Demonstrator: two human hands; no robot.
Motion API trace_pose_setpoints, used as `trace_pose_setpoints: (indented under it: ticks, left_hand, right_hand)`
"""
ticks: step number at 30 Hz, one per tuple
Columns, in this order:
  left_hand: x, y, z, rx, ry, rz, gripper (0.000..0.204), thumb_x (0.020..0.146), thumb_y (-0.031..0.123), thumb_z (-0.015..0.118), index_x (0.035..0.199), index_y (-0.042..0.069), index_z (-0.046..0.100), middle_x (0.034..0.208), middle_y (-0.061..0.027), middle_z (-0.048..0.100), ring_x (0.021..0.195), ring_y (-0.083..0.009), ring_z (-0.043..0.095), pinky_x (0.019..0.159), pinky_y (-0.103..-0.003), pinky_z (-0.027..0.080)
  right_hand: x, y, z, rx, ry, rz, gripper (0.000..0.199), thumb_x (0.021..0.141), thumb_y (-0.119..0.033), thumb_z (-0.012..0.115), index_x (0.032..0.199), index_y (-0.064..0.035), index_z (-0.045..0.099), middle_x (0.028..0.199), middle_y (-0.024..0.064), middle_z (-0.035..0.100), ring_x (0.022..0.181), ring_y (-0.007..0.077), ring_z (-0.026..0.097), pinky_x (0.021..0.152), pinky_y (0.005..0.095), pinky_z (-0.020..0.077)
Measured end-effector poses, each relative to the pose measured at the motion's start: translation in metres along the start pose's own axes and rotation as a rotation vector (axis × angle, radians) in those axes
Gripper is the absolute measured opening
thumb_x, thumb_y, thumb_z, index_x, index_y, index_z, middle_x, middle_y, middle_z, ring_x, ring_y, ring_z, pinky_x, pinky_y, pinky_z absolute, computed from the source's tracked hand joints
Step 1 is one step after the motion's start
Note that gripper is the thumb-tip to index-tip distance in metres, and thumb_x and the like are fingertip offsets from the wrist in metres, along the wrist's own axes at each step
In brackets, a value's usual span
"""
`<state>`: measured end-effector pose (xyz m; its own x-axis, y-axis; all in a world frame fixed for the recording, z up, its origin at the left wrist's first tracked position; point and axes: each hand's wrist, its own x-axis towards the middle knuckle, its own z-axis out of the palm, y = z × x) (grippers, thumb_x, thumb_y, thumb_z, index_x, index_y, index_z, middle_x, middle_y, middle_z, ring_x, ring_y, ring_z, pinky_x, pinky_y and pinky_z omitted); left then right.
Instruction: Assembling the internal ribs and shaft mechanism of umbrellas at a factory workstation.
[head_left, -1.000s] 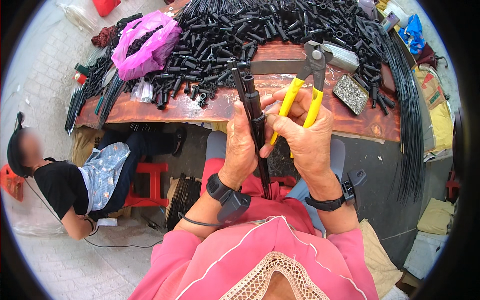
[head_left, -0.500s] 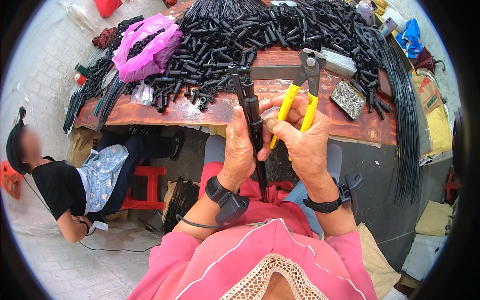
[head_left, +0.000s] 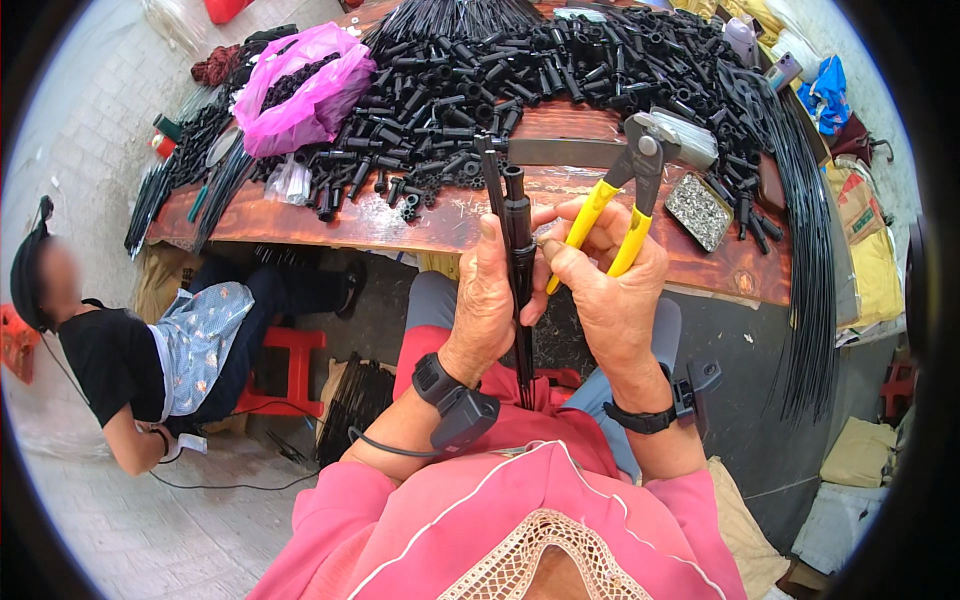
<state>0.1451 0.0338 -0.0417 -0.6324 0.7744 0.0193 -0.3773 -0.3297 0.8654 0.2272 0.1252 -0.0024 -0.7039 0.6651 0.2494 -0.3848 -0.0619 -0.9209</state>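
Note:
My left hand point(head_left: 482, 305) is closed around an umbrella-like black assembly point(head_left: 519, 225), a ribbed plastic tube with thin black rods running below it. The assembly stands almost upright, its lower end pointing toward my lap. In my right hand point(head_left: 615, 295) are cutting pliers point(head_left: 640, 165) with yellow handles, heads up and to the right. The handles are spread apart, and my right fingertips are close beside the black tube. Whether they pinch some small piece there I cannot make out.
A big heap of black plastic tubes point(head_left: 440, 100) covers the wooden table point(head_left: 420, 228). Behind the pliers lies a flat metal bar point(head_left: 565, 152). A tin of tiny metal pieces point(head_left: 700, 212), a pink bag point(head_left: 300, 95) and long black rods point(head_left: 805, 270) are around. Another person point(head_left: 120, 370) sits at left.
The pliers and my right hand have shifted slightly to the right, with the jaws lower. The assembly in my left hand sits slightly farther right; the whole view has moved a little.

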Motion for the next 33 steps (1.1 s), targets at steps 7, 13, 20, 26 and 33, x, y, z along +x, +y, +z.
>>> trace_pose_setpoints:
  ticks: [7,13,20,26,33]
  left_hand:
    - [0.0,-0.002,-0.001,-0.008,-0.004,0.033,0.084,0.094,0.069,0.032,0.131,-0.005,0.049,0.065,-0.0002,0.053,0.043,-0.0067,0.045,0.04,-0.02,0.037]
    - [0.001,-0.002,-0.003,-0.03,-0.025,0.027,0.083,0.094,0.068,0.033,0.13,-0.004,0.049,0.065,-0.0007,0.054,0.044,-0.0072,0.046,0.04,-0.02,0.037]
    - [-0.001,-0.001,0.004,-0.002,0.085,0.044,0.08,0.094,0.068,0.034,0.125,-0.001,0.058,0.06,0.0005,0.047,0.043,-0.0055,0.039,0.037,-0.02,0.032]
    - [-0.002,-0.002,0.005,-0.018,0.098,0.046,0.078,0.095,0.068,0.034,0.122,0.0,0.059,0.06,-0.0007,0.05,0.042,-0.0062,0.04,0.036,-0.021,0.032]
    - [-0.006,-0.005,-0.009,-0.059,-0.118,-0.063,0.086,0.084,0.08,0.033,0.12,0.005,0.054,0.054,-0.0019,0.048,0.039,-0.0098,0.041,0.038,-0.024,0.033]
  right_hand:
    - [-0.003,0.003,0.001,-0.03,0.026,0.028,0.022,0.078,0.006,0.06,0.099,0.0043,0.065,0.075,0.0038,0.067,0.061,0.0069,0.061,0.054,0.021,0.0493]
    - [-0.001,0.006,-0.001,-0.024,-0.001,0.032,0.023,0.078,0.006,0.061,0.101,0.0045,0.065,0.076,0.0041,0.067,0.061,0.0074,0.062,0.054,0.0211,0.0497]
    - [-0.002,0.006,0.0,0.002,-0.012,0.052,0.024,0.079,0.007,0.06,0.103,0.0048,0.064,0.074,0.0047,0.066,0.059,0.0081,0.062,0.048,0.022,0.0505]
    - [-0.002,-0.005,0.002,-0.125,-0.057,-0.015,0.023,0.079,0.007,0.06,0.102,0.0038,0.064,0.081,0.0078,0.066,0.059,0.0117,0.063,0.051,0.0253,0.0507]
    - [0.024,-0.01,-0.029,-0.505,-0.437,-0.432,0.029,0.074,0.007,0.065,0.102,-0.0002,0.065,0.085,0.0105,0.065,0.075,0.0206,0.064,0.065,0.0312,0.0503]
